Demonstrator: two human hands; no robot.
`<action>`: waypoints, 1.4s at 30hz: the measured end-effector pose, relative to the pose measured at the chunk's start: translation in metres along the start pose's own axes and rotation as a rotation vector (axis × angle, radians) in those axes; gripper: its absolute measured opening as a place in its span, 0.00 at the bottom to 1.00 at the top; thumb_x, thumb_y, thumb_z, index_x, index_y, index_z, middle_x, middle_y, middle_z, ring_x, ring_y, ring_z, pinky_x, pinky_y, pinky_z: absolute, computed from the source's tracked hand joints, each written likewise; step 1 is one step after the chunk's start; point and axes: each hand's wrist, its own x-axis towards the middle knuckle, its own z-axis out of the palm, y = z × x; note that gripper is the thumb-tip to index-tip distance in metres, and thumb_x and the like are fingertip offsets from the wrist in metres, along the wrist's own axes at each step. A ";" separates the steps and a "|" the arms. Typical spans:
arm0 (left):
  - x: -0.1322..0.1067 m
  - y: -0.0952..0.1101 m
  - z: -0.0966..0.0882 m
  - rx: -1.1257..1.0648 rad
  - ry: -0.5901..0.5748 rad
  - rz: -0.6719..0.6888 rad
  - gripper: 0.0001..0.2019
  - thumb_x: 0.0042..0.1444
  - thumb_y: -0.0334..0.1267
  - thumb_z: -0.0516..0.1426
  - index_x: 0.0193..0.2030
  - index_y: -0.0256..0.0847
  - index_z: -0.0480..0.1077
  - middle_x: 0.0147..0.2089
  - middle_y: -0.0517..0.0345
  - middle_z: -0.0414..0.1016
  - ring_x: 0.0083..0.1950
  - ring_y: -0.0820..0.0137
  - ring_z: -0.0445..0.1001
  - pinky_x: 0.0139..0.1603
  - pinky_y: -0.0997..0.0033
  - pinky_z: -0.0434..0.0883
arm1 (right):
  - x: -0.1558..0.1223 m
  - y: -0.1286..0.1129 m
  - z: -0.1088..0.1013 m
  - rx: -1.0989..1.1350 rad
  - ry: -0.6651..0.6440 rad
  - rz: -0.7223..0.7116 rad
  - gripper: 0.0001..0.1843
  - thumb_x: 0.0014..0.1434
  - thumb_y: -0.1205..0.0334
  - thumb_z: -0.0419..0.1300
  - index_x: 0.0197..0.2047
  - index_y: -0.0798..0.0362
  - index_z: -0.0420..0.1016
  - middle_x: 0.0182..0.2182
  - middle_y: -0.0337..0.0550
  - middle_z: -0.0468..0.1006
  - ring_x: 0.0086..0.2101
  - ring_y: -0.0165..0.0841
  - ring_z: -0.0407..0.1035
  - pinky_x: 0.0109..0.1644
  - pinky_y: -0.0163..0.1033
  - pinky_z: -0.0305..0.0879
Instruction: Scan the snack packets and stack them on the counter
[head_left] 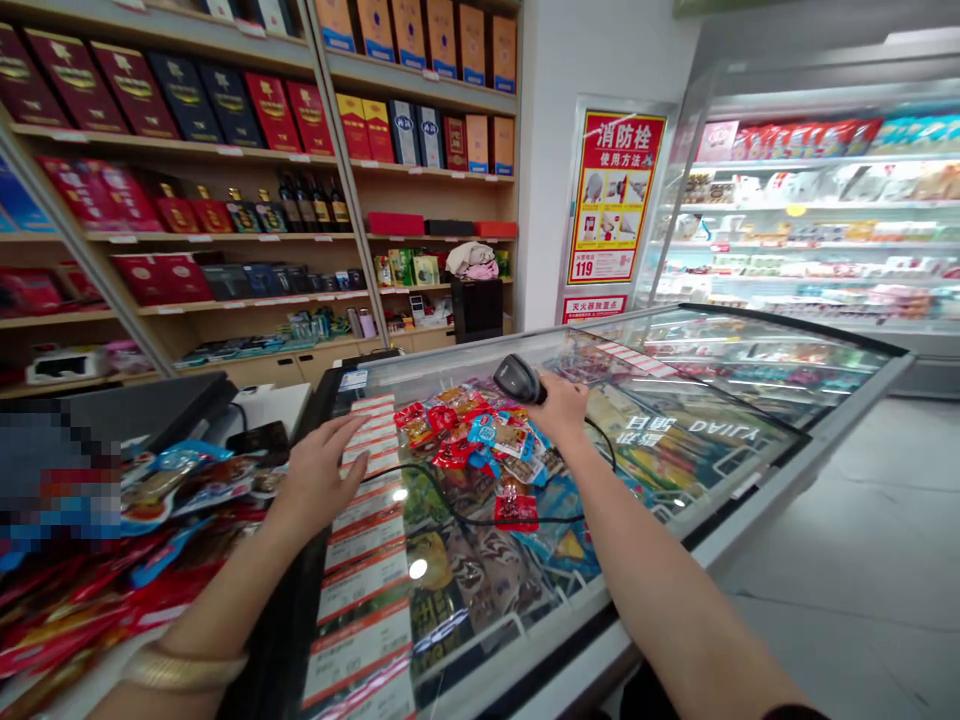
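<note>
My right hand (562, 405) is closed round the handle of a black barcode scanner (517, 378), whose cable (480, 515) trails back across the glass. The scanner points down over a pile of small red and blue snack packets (480, 440) lying on the glass lid of a chest freezer (675, 440). My left hand (319, 470) hovers open, fingers stretched out, over the freezer's left edge beside a row of price labels (367, 540), holding nothing.
More snack packets (172, 490) fill a bin at the left, next to a black phone (259, 438). Shelves of boxed liquor (225, 110) stand behind. A refrigerated display case (810, 200) is at the right, with open floor (862, 560) below it.
</note>
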 end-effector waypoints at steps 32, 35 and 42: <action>0.024 0.032 0.000 -0.638 0.304 -0.393 0.26 0.37 0.45 0.71 0.45 0.42 0.72 0.48 0.52 0.74 0.41 0.65 0.78 0.43 0.62 0.80 | -0.006 -0.027 -0.011 0.156 -0.010 -0.371 0.18 0.49 0.54 0.65 0.44 0.50 0.81 0.41 0.47 0.84 0.46 0.44 0.71 0.52 0.46 0.52; 0.025 0.033 -0.001 -0.700 0.350 -0.489 0.31 0.33 0.42 0.72 0.46 0.43 0.67 0.41 0.59 0.74 0.35 0.67 0.77 0.39 0.65 0.78 | -0.015 -0.042 -0.014 0.190 -0.064 -0.527 0.19 0.49 0.53 0.65 0.44 0.49 0.81 0.42 0.47 0.84 0.46 0.43 0.71 0.54 0.47 0.50; 0.030 0.047 -0.002 -1.202 0.490 -0.849 0.27 0.31 0.35 0.72 0.39 0.41 0.66 0.31 0.65 0.72 0.31 0.73 0.74 0.32 0.73 0.72 | -0.032 -0.063 -0.011 0.267 -0.179 -0.665 0.19 0.47 0.55 0.66 0.44 0.47 0.80 0.41 0.43 0.85 0.44 0.40 0.70 0.55 0.49 0.48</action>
